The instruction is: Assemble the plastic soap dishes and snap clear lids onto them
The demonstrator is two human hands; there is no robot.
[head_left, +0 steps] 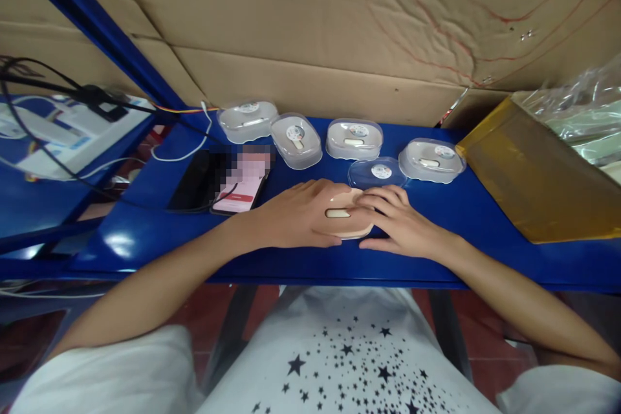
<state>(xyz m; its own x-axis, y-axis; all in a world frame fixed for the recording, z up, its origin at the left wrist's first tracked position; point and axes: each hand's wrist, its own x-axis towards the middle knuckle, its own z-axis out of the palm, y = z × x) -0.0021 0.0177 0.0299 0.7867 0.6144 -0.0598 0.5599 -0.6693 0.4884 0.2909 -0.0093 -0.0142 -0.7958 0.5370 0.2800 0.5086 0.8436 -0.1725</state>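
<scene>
A small beige oval case [350, 221] with a pale slot on top lies on the blue shelf [485, 207] in front of me. My left hand [295, 217] rests on its left side, fingers curved over it. My right hand [398, 223] covers its right side, fingers laid across the top. Just behind lies a clear plastic lid [378, 173] with a round sticker, empty side down. Several closed clear cases with the same beige part inside stand in a row further back [295, 139].
A phone [242, 184] with a lit screen and a dark one beside it lie left of my hands, with cables. A yellow-brown box [533, 174] and a plastic bag sit at the right. Cardboard lines the back wall.
</scene>
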